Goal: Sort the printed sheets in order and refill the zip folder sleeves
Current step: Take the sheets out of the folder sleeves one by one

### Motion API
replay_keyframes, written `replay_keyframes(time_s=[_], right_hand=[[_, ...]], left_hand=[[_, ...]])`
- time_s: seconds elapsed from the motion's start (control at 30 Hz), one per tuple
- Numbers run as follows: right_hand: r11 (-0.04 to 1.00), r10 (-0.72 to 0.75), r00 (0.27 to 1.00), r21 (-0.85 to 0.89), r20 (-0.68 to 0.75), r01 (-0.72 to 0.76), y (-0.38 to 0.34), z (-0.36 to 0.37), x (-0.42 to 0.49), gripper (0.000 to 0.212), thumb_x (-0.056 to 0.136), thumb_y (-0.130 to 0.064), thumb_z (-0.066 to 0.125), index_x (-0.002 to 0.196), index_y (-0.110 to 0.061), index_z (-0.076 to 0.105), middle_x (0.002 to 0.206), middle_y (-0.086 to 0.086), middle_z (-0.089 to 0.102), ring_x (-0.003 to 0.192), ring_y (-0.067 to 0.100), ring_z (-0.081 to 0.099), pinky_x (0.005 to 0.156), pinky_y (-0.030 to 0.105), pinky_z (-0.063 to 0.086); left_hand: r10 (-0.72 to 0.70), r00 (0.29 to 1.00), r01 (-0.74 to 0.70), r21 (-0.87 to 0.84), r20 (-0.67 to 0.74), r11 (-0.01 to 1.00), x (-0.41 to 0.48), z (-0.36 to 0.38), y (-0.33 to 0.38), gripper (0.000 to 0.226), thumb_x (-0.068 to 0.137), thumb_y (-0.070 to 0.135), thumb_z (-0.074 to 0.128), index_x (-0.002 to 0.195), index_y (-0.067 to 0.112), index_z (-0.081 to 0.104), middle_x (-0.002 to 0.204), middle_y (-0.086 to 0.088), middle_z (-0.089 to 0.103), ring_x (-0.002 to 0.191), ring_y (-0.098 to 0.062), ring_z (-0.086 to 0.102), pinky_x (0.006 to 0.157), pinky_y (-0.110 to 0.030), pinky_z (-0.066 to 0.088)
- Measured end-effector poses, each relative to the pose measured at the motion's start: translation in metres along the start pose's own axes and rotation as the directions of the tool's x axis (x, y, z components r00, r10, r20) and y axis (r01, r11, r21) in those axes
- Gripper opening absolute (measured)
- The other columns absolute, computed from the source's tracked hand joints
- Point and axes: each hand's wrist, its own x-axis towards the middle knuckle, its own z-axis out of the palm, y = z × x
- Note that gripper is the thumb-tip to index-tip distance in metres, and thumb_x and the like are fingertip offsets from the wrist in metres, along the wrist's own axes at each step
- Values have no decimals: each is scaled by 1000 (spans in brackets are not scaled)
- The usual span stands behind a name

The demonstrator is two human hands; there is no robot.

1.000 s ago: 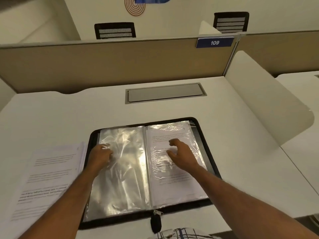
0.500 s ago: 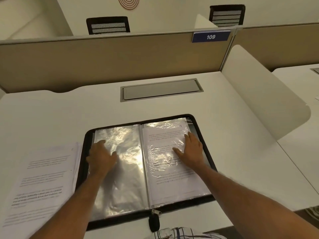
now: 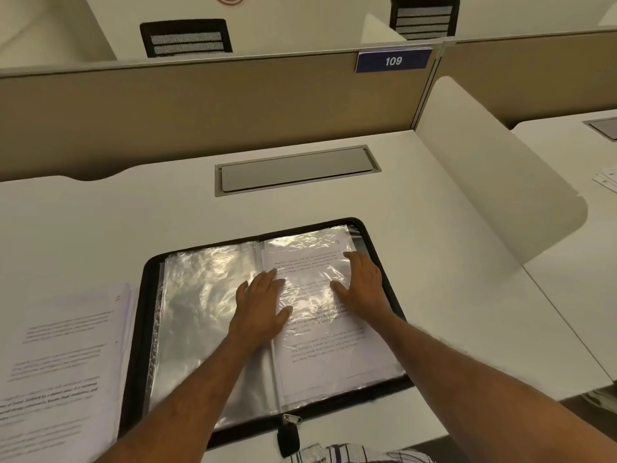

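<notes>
On the desk [image 3: 417,202], at its near edge: a black zip folder [image 3: 374,238], lying open and flat, clear sleeves spread to both sides of the spine. Left of the spine, a crinkled sleeve [image 3: 200,295], shiny with glare, no print readable in it. Right of the spine, a sleeve holding a printed sheet [image 3: 327,349], lines of text showing through the plastic, top corner marked with a small figure too blurred to read. Left hand [image 3: 258,304] flat and open, palm down, laid across the spine, fingertips reaching onto the sheet's sleeve. Right hand [image 3: 364,282] likewise open and flat, palm down, fingers spread, pressed on the upper part of the same sleeve, near the folder's right border. Neither hand gripping anything. Just left of the folder, a stack of printed sheets [image 3: 63,359], loose on the desk, edge close beside the folder's border. At the folder's near border, a zip pull [image 3: 288,436], hanging over the desk edge. Beyond the folder, a grey cable hatch [image 3: 297,168] set in the desk. Farther beyond, a tan partition [image 3: 200,105] with a blue plate [image 3: 394,61] reading 109. Right of the folder, a white side divider [image 3: 494,168], upright.
</notes>
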Motion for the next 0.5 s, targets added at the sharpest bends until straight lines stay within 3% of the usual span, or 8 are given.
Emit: replay_keyframes(time_s=[0.2,0.37,0.5], right_hand=[[998,52,998,18,19,-53,-1,0,13,72,85,-39,72,145,-16,39,145,4,44,138,25,35,115,42,22],[981,187,982,55,-6,-187,-9,-4,31,72,83,-38,75,143,-19,40,140,6,46,133,28,40,110,46,30],[956,272,962,113,-8,-270,-9,-6,49,69,81,-40,76,139,-22,45,124,2,58,121,25,51,105,47,36]], left_hand=[[-16,1000,16,26,-12,1000,7,1,-3,89,77,73,14,149,25,34,163,1,19,150,-19,16,119,-46,9],[-64,996,66,31,-56,997,7,5,-13,85,81,74,19,149,25,37,161,-2,26,147,-22,24,115,-47,18],[-48,996,50,29,-70,998,6,11,-20,78,87,73,25,148,26,38,159,0,29,145,-21,27,112,-45,20]])
